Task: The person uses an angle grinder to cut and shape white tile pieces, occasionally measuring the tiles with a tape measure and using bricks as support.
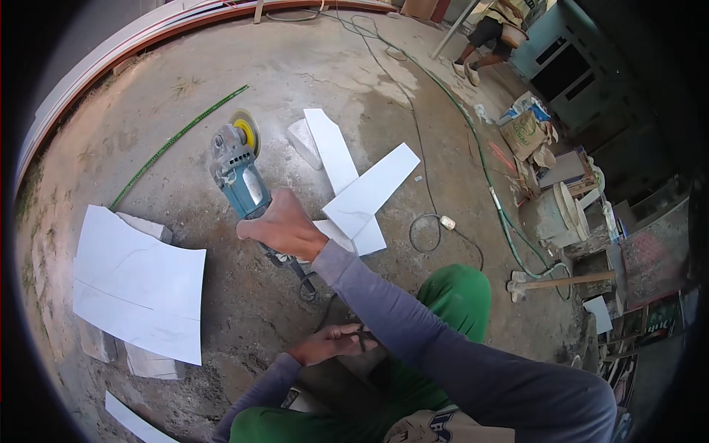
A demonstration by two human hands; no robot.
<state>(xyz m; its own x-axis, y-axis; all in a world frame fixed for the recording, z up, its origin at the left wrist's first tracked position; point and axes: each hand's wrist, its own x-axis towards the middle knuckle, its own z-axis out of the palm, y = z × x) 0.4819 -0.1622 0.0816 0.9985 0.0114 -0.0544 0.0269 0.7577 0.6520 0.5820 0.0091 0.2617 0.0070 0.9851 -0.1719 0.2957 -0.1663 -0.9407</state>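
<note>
My right hand [284, 225] is wrapped round the body of a blue-green angle grinder [245, 188], whose yellow-backed disc [246, 131] points away from me. Close to my knees, my left hand [332, 344] is closed, its fingers round something small and dark that I cannot make out. Left of the grinder a large white marbled tile [140, 284] with a thin line across it lies on pale blocks [151, 363]. Right of the grinder two cut tile strips cross: one strip [377, 184] rests over the other strip [332, 151], beside a pale block [303, 142].
A green measuring strip [181, 133] lies on the concrete at the left. A cable with a white connector [447, 222] and a green hose [473, 122] run across the right side. A hammer [561, 281], a bucket [554, 215] and sacks [526, 133] stand along the right. Another person [491, 37] is far back.
</note>
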